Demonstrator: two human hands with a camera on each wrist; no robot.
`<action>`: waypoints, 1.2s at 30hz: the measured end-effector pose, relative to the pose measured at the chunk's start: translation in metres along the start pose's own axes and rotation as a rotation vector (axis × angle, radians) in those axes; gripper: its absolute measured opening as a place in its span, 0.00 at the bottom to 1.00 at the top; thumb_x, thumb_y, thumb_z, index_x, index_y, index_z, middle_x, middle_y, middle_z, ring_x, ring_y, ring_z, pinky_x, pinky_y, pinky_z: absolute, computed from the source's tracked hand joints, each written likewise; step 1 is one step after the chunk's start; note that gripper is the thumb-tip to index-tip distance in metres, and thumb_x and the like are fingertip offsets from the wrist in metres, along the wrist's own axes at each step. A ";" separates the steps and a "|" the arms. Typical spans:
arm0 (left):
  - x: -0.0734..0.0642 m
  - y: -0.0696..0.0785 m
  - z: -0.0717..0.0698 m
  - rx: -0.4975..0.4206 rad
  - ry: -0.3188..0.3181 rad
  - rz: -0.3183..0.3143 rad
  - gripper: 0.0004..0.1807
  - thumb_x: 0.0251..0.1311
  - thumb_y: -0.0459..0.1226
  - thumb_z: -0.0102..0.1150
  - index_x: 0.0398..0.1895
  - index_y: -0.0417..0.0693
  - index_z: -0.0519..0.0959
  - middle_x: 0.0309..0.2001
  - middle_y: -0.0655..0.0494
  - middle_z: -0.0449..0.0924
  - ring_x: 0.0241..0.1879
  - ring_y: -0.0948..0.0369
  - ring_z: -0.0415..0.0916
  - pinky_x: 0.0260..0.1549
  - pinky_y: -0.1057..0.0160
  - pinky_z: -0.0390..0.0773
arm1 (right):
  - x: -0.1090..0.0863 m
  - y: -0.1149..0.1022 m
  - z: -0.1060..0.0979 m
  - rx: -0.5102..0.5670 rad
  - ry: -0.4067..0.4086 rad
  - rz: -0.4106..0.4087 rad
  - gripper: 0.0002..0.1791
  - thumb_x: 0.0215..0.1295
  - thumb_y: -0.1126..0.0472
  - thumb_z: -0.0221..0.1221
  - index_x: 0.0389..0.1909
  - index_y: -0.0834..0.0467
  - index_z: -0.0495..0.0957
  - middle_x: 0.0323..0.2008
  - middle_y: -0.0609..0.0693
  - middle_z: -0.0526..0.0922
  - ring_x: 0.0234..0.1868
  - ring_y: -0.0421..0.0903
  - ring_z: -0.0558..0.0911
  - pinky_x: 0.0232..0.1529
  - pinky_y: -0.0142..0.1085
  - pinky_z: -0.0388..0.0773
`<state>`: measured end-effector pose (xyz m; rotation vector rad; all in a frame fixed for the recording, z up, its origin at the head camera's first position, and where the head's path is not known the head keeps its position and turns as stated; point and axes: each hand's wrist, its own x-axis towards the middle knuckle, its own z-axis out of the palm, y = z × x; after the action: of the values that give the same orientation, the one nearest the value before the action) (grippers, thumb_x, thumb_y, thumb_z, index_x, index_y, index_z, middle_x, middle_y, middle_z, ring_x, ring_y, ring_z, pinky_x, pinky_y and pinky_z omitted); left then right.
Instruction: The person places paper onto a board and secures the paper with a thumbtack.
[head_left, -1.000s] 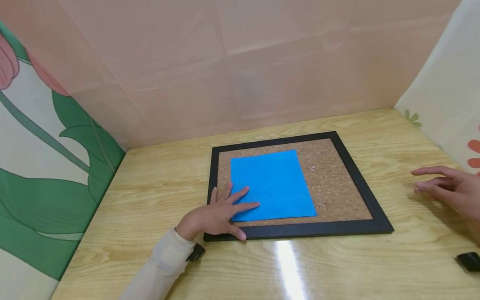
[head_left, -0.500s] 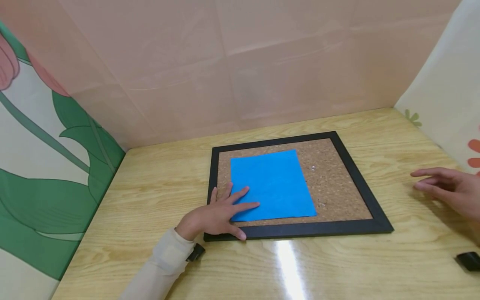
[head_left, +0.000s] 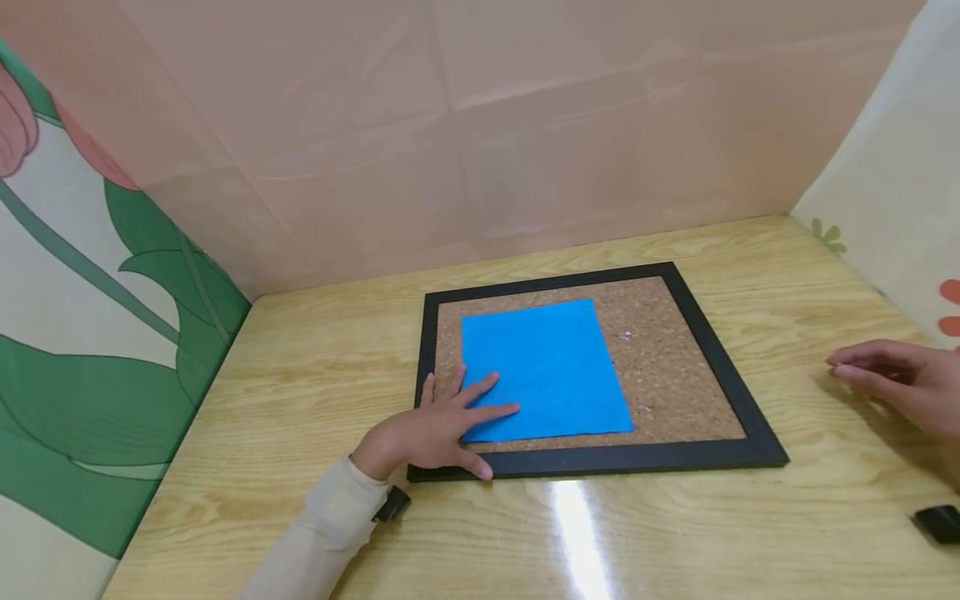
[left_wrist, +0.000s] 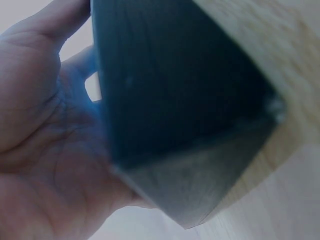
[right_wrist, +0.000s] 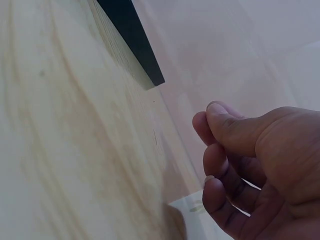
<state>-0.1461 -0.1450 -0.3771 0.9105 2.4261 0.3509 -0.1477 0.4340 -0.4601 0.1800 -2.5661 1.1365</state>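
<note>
A blue sheet [head_left: 540, 358], apparently paper, lies flat on a black-framed corkboard [head_left: 678, 375]. With spread, straight fingers my left hand [head_left: 442, 427] rests over the sheet's near left corner, its thumb on the near frame bar. The left wrist view has the frame's corner [left_wrist: 185, 95] close up, hiding most fingers of that hand [left_wrist: 55, 135]. Off the board's right side, near the table, my right hand [head_left: 903, 379] has curled fingers. Its thumb tip meets the forefinger in the right wrist view [right_wrist: 255, 155]; no object shows between them, though something tiny could be hidden.
Two tiny clear or whitish bits, perhaps pushpins [head_left: 625, 336], are on the cork right of the sheet. The wooden table [head_left: 322, 350] ends at a pink backdrop [head_left: 480, 142], with printed drapes at left and right. Dark wrist devices [head_left: 392, 504] sit at both wrists.
My right thumb and forefinger have closed together; a small shiny speck seen at the thumb tip one second ago no longer shows. My left hand, the sheet and the board stay put.
</note>
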 end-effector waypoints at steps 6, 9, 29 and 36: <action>0.000 -0.003 0.001 0.015 0.011 0.013 0.45 0.60 0.59 0.62 0.79 0.73 0.52 0.82 0.57 0.29 0.78 0.40 0.18 0.69 0.28 0.24 | 0.008 -0.006 0.003 0.180 0.015 -0.119 0.20 0.63 0.82 0.56 0.38 0.53 0.83 0.30 0.24 0.84 0.25 0.25 0.77 0.22 0.21 0.67; 0.001 -0.001 0.001 0.026 0.011 0.021 0.46 0.60 0.59 0.62 0.79 0.73 0.52 0.82 0.57 0.29 0.78 0.40 0.18 0.69 0.28 0.24 | 0.012 -0.023 -0.001 0.111 -0.014 -0.125 0.15 0.65 0.81 0.55 0.40 0.60 0.82 0.33 0.22 0.82 0.30 0.20 0.78 0.29 0.16 0.69; 0.007 -0.004 0.001 0.026 0.017 0.021 0.45 0.60 0.60 0.61 0.78 0.74 0.52 0.82 0.59 0.29 0.78 0.41 0.17 0.70 0.29 0.25 | 0.120 -0.178 0.109 0.021 -0.679 -0.008 0.16 0.73 0.52 0.57 0.53 0.57 0.80 0.48 0.53 0.86 0.46 0.45 0.83 0.45 0.37 0.80; 0.010 -0.003 -0.002 0.031 0.013 0.024 0.45 0.60 0.60 0.61 0.78 0.75 0.51 0.82 0.59 0.29 0.78 0.41 0.17 0.69 0.28 0.25 | 0.145 -0.175 0.139 -0.020 -0.762 0.141 0.16 0.73 0.50 0.57 0.53 0.53 0.81 0.53 0.52 0.82 0.48 0.50 0.76 0.48 0.40 0.74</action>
<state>-0.1552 -0.1409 -0.3806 0.9545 2.4399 0.3299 -0.2747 0.2154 -0.3754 0.5217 -3.2891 1.2682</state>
